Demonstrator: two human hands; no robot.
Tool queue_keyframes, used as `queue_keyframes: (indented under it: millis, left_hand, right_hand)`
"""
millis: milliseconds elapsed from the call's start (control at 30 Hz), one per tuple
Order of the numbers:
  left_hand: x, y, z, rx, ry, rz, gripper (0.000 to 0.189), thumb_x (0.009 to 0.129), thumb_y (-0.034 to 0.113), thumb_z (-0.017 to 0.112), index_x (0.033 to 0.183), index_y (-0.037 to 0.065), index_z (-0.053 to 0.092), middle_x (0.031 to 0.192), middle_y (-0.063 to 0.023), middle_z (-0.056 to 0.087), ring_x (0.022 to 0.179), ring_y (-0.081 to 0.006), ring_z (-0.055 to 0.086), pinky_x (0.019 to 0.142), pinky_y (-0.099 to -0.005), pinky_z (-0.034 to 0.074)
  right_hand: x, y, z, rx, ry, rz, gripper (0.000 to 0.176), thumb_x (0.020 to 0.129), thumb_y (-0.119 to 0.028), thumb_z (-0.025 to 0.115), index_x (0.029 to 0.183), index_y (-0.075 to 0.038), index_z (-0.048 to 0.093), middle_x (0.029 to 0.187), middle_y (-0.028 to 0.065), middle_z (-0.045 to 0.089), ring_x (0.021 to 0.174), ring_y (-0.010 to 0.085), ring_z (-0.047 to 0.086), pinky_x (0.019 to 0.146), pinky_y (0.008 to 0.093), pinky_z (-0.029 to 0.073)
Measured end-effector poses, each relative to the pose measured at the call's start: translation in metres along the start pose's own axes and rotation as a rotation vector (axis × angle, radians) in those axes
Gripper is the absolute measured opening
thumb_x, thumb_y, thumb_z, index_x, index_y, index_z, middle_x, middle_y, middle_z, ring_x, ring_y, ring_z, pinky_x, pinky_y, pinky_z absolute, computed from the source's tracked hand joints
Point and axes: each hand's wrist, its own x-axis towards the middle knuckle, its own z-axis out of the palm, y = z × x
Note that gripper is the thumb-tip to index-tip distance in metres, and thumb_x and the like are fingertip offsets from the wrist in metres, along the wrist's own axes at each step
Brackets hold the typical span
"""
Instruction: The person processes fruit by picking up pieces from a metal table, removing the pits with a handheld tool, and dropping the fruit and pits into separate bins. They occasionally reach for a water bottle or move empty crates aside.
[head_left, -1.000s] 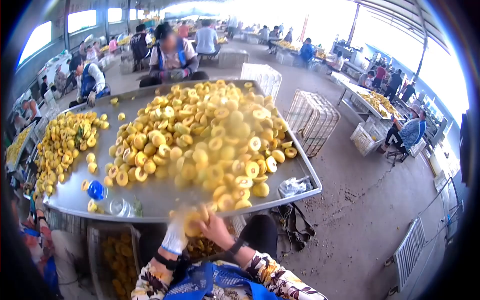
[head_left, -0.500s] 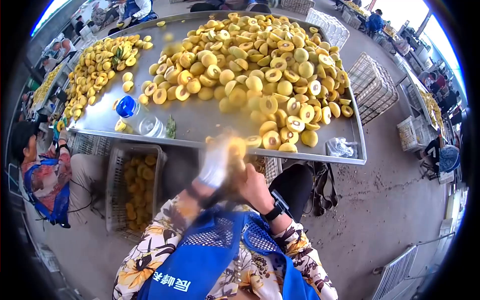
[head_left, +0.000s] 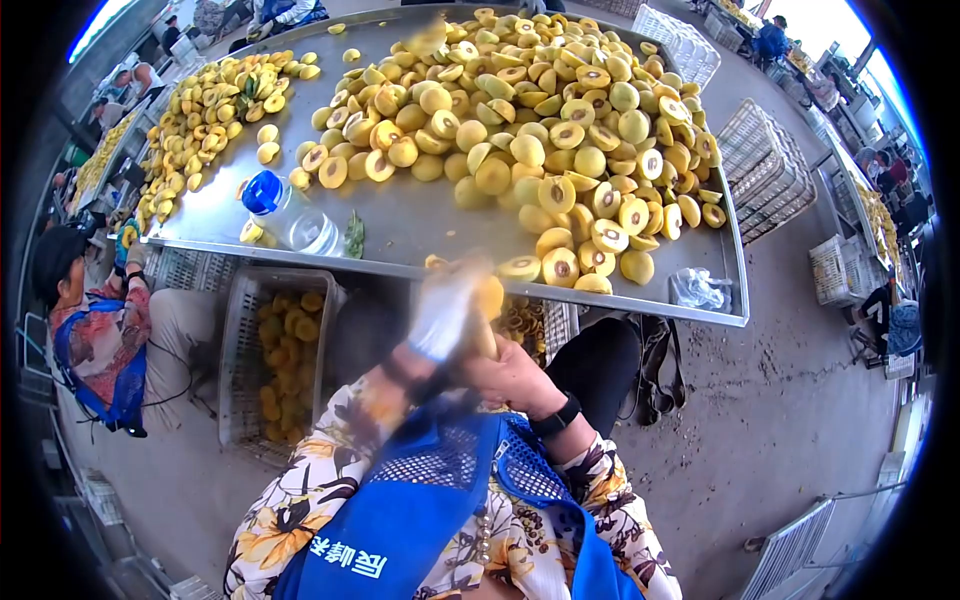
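Observation:
My left hand [head_left: 440, 318], in a white glove and smeared by motion, is closed on a yellow peach half [head_left: 488, 297] just off the near edge of the metal table [head_left: 400, 225]. Bare and wearing a dark wristband, my right hand [head_left: 512, 378] sits right beside it, lower and to the right. Its fingers are curled closed around something that I cannot make out. Beyond both hands lies a large heap of halved peaches [head_left: 530, 150], many with brown pit centres showing.
A clear bottle with a blue cap [head_left: 264, 192] lies near a green leaf [head_left: 355, 234]. A crumpled plastic bag [head_left: 700, 290] rests at the right corner. Below are a crate of peach pieces [head_left: 232, 380] and another crate [head_left: 562, 330]. A co-worker [head_left: 100, 340] sits at left.
The whole view has shifted slightly, with the table now a little further right. My hands stay together at the table edge, the gloved one still blurred.

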Motion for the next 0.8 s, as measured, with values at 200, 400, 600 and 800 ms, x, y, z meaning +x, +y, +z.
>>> queue_keyframes:
  millis: [200,400,600,800]
  left_hand:
    - [-0.001,-0.012,-0.003,-0.211,-0.066,-0.110,0.030,0.090,0.033,0.051,0.099,0.006,0.058,0.093,-0.0088,0.060,0.078,-0.0169,0.057,0.065,-0.0271,0.046]
    - [-0.001,0.009,-0.089,-0.477,0.223,-0.169,0.036,0.089,0.049,0.051,0.095,0.014,0.054,0.075,-0.0065,0.060,0.060,-0.0192,0.060,0.035,-0.0271,0.040]
    - [0.000,0.035,-0.148,1.380,0.574,0.440,0.025,0.081,0.036,0.061,0.080,0.010,0.064,0.083,-0.0116,0.063,0.077,-0.0314,0.062,0.070,-0.0381,0.049]
    - [0.035,0.050,0.020,1.362,-0.141,0.485,0.040,0.082,0.050,0.054,0.094,0.012,0.058,0.086,-0.0139,0.064,0.081,-0.0329,0.063,0.069,-0.0445,0.049]
  right_hand:
    - [0.018,0.035,-0.016,0.696,-0.524,0.019,0.013,0.089,-0.013,0.052,0.101,-0.009,0.049,0.056,-0.0036,0.036,0.036,0.0047,0.028,0.034,0.0213,0.028]
    - [0.019,0.040,-0.022,0.491,-0.604,-0.123,0.020,0.088,-0.018,0.058,0.101,-0.006,0.048,0.058,-0.0032,0.039,0.039,0.0052,0.032,0.036,0.0204,0.030]
    - [0.019,0.042,-0.028,0.111,-0.056,-0.068,0.021,0.085,-0.015,0.063,0.096,-0.002,0.052,0.062,-0.0017,0.047,0.042,0.0042,0.040,0.037,0.0193,0.031]
    - [0.013,0.031,-0.027,0.012,0.111,-0.289,0.020,0.088,-0.017,0.059,0.100,-0.002,0.053,0.060,-0.0012,0.050,0.043,0.0057,0.042,0.037,0.0206,0.033]
